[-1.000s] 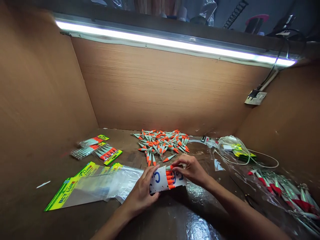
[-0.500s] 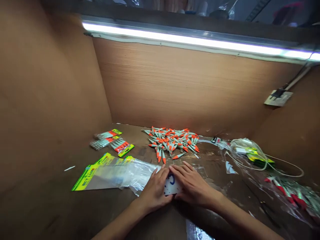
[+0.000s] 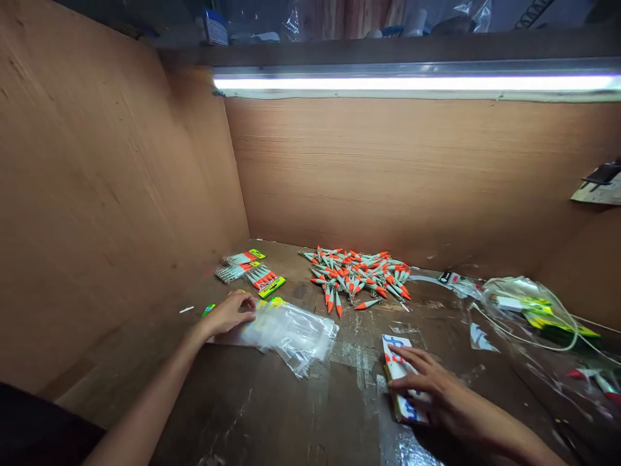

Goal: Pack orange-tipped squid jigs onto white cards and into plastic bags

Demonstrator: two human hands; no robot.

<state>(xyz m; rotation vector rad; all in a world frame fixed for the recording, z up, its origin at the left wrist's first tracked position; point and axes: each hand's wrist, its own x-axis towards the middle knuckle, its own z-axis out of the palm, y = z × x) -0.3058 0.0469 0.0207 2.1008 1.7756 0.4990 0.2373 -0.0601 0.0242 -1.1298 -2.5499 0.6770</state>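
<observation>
The left hand (image 3: 235,312) is held over the bags (image 3: 303,330), its fingers curled and its thumb brought near the fingertips; whether a bag is pinched between them cannot be told. The right hand (image 3: 434,386) is laid across the box (image 3: 397,371), fingers spread and not closed around it. The box is set on the table (image 3: 272,404), right of the bags, and is marked in blue; orange is shown between its white parts, so at least some lures seem to be held in it, though their number is hidden by the hand.

As for what is done, three packs (image 3: 262,277) are seen at the far left, filled with orange-tipped lures and fitted with yellow headers; whether they are sealed cannot be made out. Much appears to be left: a large pile (image 3: 359,283) of loose lures is heaped near the back wall (image 3: 412,168), and the bags are laid flat, overlapping, with no lures seen inside. By the pile against the three packs, the work is judged to be at an early stage
</observation>
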